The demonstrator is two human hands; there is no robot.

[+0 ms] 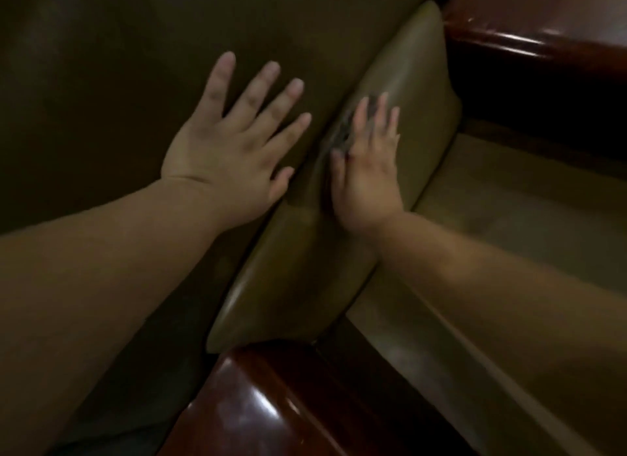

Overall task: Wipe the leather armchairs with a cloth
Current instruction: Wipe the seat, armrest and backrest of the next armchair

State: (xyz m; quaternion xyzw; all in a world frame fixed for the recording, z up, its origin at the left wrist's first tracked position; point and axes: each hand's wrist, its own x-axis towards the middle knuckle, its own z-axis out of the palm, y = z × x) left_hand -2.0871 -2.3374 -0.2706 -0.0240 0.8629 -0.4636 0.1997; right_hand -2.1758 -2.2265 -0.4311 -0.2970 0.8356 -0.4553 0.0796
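Two bare hands are down on the olive-brown leather armchair (400, 65). The left hand (230, 157) lies flat with fingers spread on the dark back panel. The right hand (368, 170) presses, fingers straight, on a small dark crumpled cloth (342, 133) against the rounded seat cushion's edge, by the crease where cushion meets back. The cloth looks soft and limp, best held under a flat palm; the leather seems smooth and slick, yielding under pressure. Glossy reddish wooden armrests (258, 398) frame the seat.
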